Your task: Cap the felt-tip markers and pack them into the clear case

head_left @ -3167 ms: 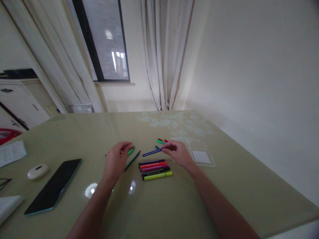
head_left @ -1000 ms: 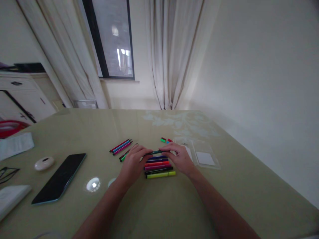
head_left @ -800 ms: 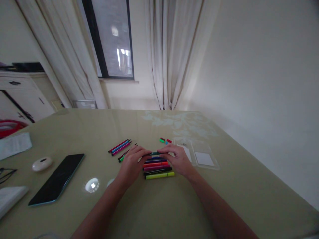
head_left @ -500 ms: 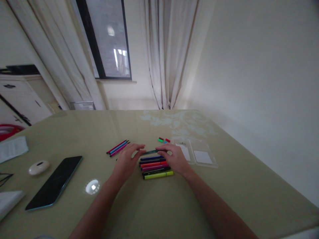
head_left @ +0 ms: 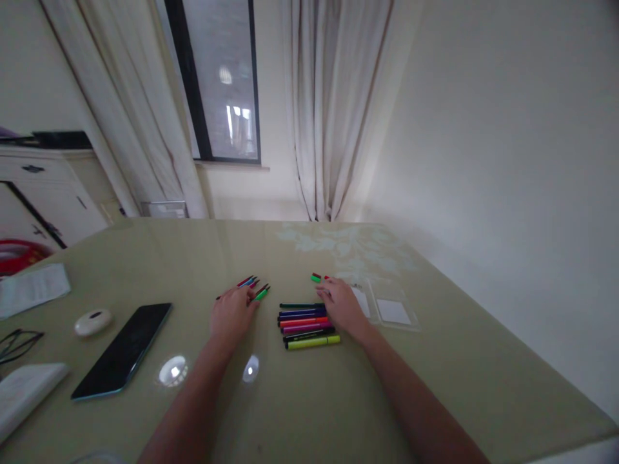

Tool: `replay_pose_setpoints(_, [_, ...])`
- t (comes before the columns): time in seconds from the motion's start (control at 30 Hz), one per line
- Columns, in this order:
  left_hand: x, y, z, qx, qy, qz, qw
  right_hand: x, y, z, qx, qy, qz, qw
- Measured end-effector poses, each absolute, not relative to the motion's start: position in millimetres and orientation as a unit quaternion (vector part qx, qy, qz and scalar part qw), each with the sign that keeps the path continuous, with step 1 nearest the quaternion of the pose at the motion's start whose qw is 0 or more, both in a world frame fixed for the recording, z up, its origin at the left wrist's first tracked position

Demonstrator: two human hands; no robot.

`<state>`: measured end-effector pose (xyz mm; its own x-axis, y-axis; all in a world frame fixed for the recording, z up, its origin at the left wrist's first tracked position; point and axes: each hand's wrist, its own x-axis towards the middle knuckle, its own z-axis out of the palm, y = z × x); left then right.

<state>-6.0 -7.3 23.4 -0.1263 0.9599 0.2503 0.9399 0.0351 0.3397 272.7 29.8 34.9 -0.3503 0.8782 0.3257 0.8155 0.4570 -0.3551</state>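
Observation:
My left hand is low over the uncapped felt-tip pens on the left, its fingers closed around a green felt-tip pen. Dark, blue and magenta pen tips poke out beyond the fingers. My right hand reaches beside the small loose caps, fingers apart, with nothing visible in them. A green cap lies just past its fingertips; a red one is partly covered. Between the hands is a row of capped felt-tip pens, from a dark green pen to a yellow-green marker nearest me.
A clear plastic case with white inserts lies open by my right hand. On the left are a phone, a white rounded case, glasses, a white box and a paper sheet.
The dark green pen, held between both hands before, now lies at the back of the row. My left hand has moved left to the uncapped pens; my right hand has shifted slightly toward the caps.

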Motion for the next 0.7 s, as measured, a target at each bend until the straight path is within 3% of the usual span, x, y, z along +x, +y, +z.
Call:
replay_pose_setpoints(0.23, [-2, -6, 19, 0.679, 0.703, 0.21, 0.023, 255, 65, 36, -0.57, -0.803, -0.052, 0.167])
replay_pose_setpoints(0.43, [4, -4, 28, 0.7, 0.667, 0.251, 0.035, 257, 64, 30, -0.59, -0.788, -0.023, 0.175])
replay_pose_setpoints(0.57, [15, -4, 32, 0.692, 0.639, 0.323, 0.094, 267, 45, 33, -0.554, -0.784, 0.044, 0.275])
replay_pose_setpoints(0.7, [31, -8, 33, 0.704, 0.563, 0.401, 0.164, 279, 19, 37, -0.482, -0.733, 0.221, 0.427])
